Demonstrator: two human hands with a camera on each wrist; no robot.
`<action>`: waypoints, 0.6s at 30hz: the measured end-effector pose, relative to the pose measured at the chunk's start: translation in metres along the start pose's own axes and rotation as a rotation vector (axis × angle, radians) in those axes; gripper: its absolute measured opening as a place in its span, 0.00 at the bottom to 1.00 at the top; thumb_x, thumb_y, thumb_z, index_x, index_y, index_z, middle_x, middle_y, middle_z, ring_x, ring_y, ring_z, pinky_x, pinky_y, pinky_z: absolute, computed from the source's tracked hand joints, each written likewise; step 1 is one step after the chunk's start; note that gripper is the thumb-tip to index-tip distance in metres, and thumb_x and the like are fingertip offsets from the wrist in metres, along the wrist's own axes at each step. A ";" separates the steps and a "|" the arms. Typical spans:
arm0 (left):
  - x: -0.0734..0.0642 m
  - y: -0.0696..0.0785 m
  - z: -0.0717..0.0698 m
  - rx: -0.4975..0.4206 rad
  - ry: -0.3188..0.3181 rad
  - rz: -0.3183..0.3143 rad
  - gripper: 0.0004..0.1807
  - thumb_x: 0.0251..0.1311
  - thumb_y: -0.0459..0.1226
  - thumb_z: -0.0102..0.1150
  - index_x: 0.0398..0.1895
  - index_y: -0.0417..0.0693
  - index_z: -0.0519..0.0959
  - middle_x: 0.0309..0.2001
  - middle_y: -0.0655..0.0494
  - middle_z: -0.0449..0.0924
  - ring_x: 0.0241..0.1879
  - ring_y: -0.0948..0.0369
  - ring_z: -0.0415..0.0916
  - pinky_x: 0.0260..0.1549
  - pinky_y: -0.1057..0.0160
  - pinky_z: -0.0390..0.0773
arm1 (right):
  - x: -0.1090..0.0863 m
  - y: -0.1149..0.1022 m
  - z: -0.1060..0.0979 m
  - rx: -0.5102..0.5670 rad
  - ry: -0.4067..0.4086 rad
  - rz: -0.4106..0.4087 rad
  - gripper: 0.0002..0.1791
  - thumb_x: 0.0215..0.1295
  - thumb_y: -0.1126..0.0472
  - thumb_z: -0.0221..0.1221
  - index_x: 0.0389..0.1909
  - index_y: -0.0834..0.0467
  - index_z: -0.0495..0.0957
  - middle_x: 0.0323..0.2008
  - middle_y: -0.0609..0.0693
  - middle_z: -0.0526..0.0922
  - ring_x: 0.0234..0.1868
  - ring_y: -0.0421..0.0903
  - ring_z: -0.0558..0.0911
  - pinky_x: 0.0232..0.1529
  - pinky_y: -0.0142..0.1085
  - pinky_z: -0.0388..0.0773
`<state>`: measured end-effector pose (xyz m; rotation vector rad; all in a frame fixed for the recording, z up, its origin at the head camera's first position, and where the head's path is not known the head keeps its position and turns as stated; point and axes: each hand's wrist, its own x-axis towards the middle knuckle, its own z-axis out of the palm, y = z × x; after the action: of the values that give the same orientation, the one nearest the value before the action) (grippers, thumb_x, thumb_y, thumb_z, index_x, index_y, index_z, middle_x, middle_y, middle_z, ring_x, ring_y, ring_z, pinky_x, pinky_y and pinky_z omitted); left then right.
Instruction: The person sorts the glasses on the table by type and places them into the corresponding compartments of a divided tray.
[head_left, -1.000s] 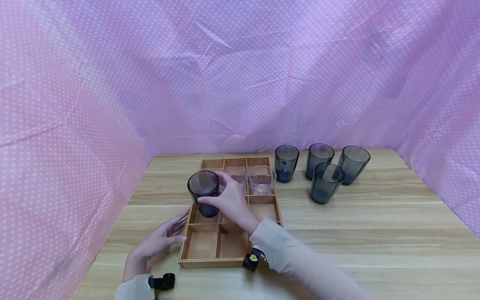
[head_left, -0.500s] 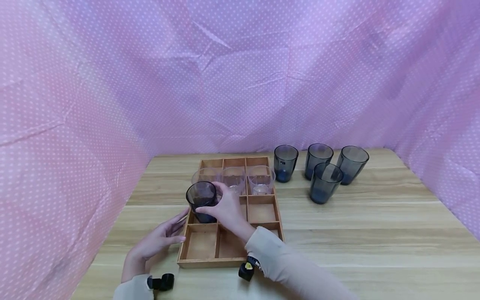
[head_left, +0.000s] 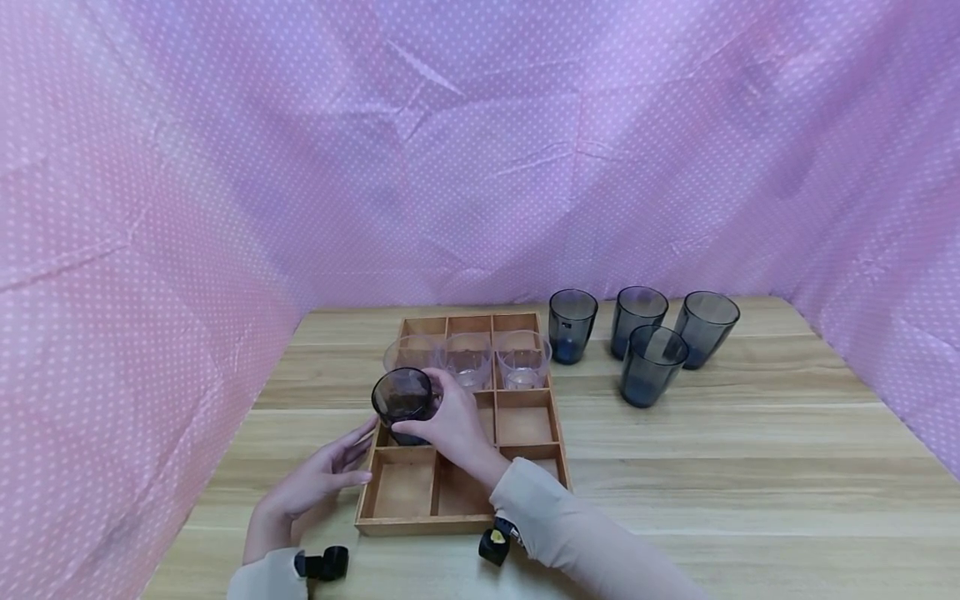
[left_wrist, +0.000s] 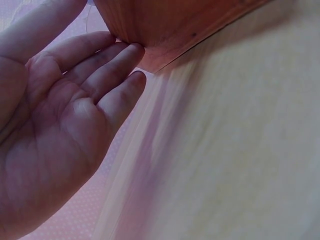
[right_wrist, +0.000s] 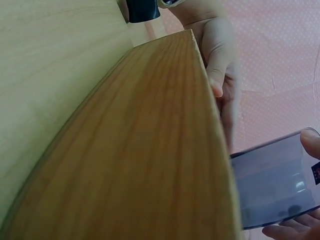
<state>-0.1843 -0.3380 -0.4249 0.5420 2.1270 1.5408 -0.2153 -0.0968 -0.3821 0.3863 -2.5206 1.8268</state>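
My right hand (head_left: 457, 425) grips a dark grey tumbler (head_left: 403, 396), thumb on the near side and fingers round the far side. The tumbler's lower part sits within the left compartment of the middle row of a wooden divided tray (head_left: 427, 527). In the right wrist view the smoky tumbler (right_wrist: 272, 182) shows past the tray's side wall, with my thumb on it. My left hand (head_left: 318, 479) rests with extended fingers against the tray's left side. The left wrist view shows its fingertips (left_wrist: 132, 50) at the wooden wall.
Three clear cups (head_left: 522, 362) stand in the tray's back part. Several dark grey tumblers (head_left: 652, 367) stand on the wooden table (head_left: 712, 483) to the right of the tray. A pink dotted cloth (head_left: 480, 167) hangs behind and at both sides.
My right hand has lowered the dark tumbler toward me into the middle-row left compartment, uncovering the left clear cup behind it. My left hand stays at the tray's side.
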 end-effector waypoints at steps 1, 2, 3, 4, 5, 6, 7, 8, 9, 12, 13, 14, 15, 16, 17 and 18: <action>0.000 0.000 0.000 0.006 0.005 0.000 0.44 0.65 0.34 0.55 0.76 0.35 0.39 0.75 0.30 0.34 0.71 0.35 0.39 0.59 0.82 0.63 | 0.000 0.000 0.000 -0.006 -0.004 0.004 0.43 0.43 0.56 0.77 0.61 0.60 0.70 0.53 0.56 0.81 0.53 0.50 0.80 0.52 0.40 0.80; 0.000 0.000 0.000 0.009 0.009 -0.001 0.45 0.65 0.34 0.56 0.76 0.35 0.40 0.75 0.29 0.34 0.70 0.33 0.38 0.59 0.82 0.62 | -0.001 0.000 0.000 -0.009 -0.009 0.010 0.43 0.43 0.56 0.77 0.62 0.59 0.69 0.53 0.55 0.81 0.53 0.50 0.80 0.52 0.40 0.80; 0.000 0.000 0.000 0.011 0.011 -0.001 0.45 0.65 0.34 0.56 0.76 0.35 0.40 0.75 0.29 0.34 0.70 0.32 0.38 0.59 0.83 0.62 | -0.001 0.000 -0.001 -0.012 -0.016 0.013 0.43 0.43 0.56 0.77 0.62 0.59 0.69 0.54 0.55 0.81 0.53 0.50 0.79 0.53 0.41 0.80; 0.000 0.000 0.000 0.013 0.011 0.000 0.45 0.65 0.34 0.56 0.76 0.35 0.40 0.75 0.29 0.34 0.70 0.32 0.38 0.59 0.83 0.62 | -0.001 -0.001 -0.001 -0.015 -0.023 0.016 0.43 0.44 0.56 0.77 0.63 0.59 0.68 0.54 0.55 0.80 0.54 0.50 0.79 0.54 0.42 0.79; 0.000 0.000 0.000 0.011 0.011 0.000 0.45 0.65 0.34 0.56 0.76 0.35 0.40 0.75 0.29 0.34 0.70 0.32 0.38 0.59 0.83 0.62 | -0.001 -0.001 -0.002 -0.024 -0.030 0.016 0.43 0.45 0.55 0.76 0.63 0.59 0.68 0.55 0.55 0.80 0.55 0.50 0.79 0.55 0.44 0.79; 0.000 0.000 0.000 0.010 0.010 -0.001 0.44 0.65 0.34 0.56 0.76 0.35 0.40 0.75 0.29 0.34 0.71 0.33 0.38 0.59 0.83 0.62 | -0.002 -0.001 -0.003 -0.030 -0.038 0.022 0.44 0.45 0.55 0.76 0.64 0.58 0.67 0.56 0.55 0.79 0.56 0.51 0.78 0.57 0.46 0.78; 0.000 0.000 0.000 0.009 0.008 -0.001 0.44 0.65 0.34 0.56 0.76 0.35 0.40 0.75 0.29 0.34 0.71 0.36 0.40 0.59 0.83 0.62 | -0.002 -0.002 -0.004 -0.032 -0.047 0.025 0.44 0.45 0.54 0.76 0.64 0.58 0.67 0.57 0.55 0.79 0.58 0.51 0.77 0.58 0.48 0.76; 0.000 0.000 0.000 0.004 0.005 -0.001 0.44 0.65 0.34 0.55 0.76 0.35 0.40 0.75 0.30 0.34 0.73 0.43 0.43 0.59 0.83 0.63 | -0.003 -0.002 -0.005 -0.032 -0.056 0.030 0.45 0.46 0.54 0.76 0.65 0.58 0.67 0.58 0.55 0.78 0.59 0.52 0.76 0.59 0.49 0.75; 0.000 0.000 0.000 -0.002 0.003 -0.001 0.44 0.65 0.34 0.55 0.76 0.35 0.39 0.75 0.30 0.33 0.73 0.51 0.46 0.59 0.83 0.63 | -0.003 -0.003 -0.006 -0.034 -0.065 0.033 0.45 0.46 0.53 0.75 0.65 0.58 0.66 0.59 0.55 0.77 0.60 0.53 0.76 0.60 0.51 0.74; -0.001 0.000 -0.001 -0.022 -0.005 0.003 0.44 0.66 0.33 0.55 0.76 0.35 0.39 0.75 0.31 0.32 0.68 0.77 0.54 0.59 0.83 0.63 | -0.006 -0.005 -0.009 -0.013 -0.084 0.052 0.46 0.47 0.52 0.75 0.67 0.56 0.65 0.62 0.55 0.76 0.63 0.53 0.74 0.63 0.54 0.71; -0.001 0.000 -0.001 -0.028 -0.006 0.004 0.44 0.66 0.33 0.54 0.76 0.35 0.38 0.75 0.31 0.32 0.65 0.83 0.54 0.59 0.82 0.63 | -0.007 -0.005 -0.010 -0.001 -0.088 0.053 0.46 0.48 0.52 0.74 0.67 0.57 0.65 0.62 0.55 0.75 0.63 0.53 0.73 0.63 0.54 0.71; -0.001 0.000 -0.001 -0.031 -0.007 0.005 0.44 0.66 0.33 0.54 0.76 0.35 0.38 0.75 0.31 0.32 0.62 0.87 0.54 0.59 0.83 0.63 | -0.007 -0.006 -0.011 0.004 -0.089 0.055 0.45 0.48 0.52 0.74 0.67 0.56 0.65 0.63 0.55 0.75 0.64 0.53 0.73 0.64 0.55 0.70; -0.001 0.000 -0.001 -0.029 -0.008 0.006 0.44 0.66 0.33 0.54 0.76 0.35 0.39 0.75 0.30 0.32 0.62 0.87 0.54 0.59 0.83 0.62 | -0.008 -0.006 -0.013 0.007 -0.090 0.053 0.45 0.49 0.52 0.74 0.67 0.56 0.65 0.64 0.55 0.74 0.65 0.53 0.72 0.64 0.54 0.70; -0.001 -0.001 -0.001 -0.027 -0.008 0.005 0.44 0.66 0.33 0.54 0.76 0.35 0.39 0.75 0.30 0.32 0.63 0.85 0.54 0.59 0.83 0.63 | -0.009 -0.007 -0.015 0.009 -0.089 0.053 0.45 0.49 0.52 0.74 0.68 0.56 0.65 0.65 0.55 0.73 0.66 0.53 0.71 0.65 0.54 0.70; -0.001 0.000 -0.001 -0.023 -0.007 0.004 0.44 0.66 0.33 0.54 0.76 0.35 0.39 0.75 0.30 0.32 0.65 0.82 0.54 0.59 0.83 0.63 | -0.010 -0.007 -0.017 0.013 -0.092 0.056 0.44 0.50 0.51 0.73 0.68 0.56 0.64 0.65 0.54 0.73 0.67 0.52 0.71 0.65 0.53 0.70; -0.001 0.000 -0.001 -0.020 -0.007 0.002 0.44 0.66 0.33 0.54 0.76 0.35 0.39 0.75 0.30 0.32 0.67 0.78 0.53 0.59 0.83 0.63 | -0.010 -0.008 -0.019 0.013 -0.094 0.058 0.44 0.50 0.51 0.73 0.68 0.55 0.64 0.66 0.53 0.72 0.67 0.52 0.70 0.65 0.52 0.70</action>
<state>-0.1836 -0.3392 -0.4250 0.5418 2.1042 1.5572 -0.2066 -0.0797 -0.3702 0.4127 -2.6088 1.8891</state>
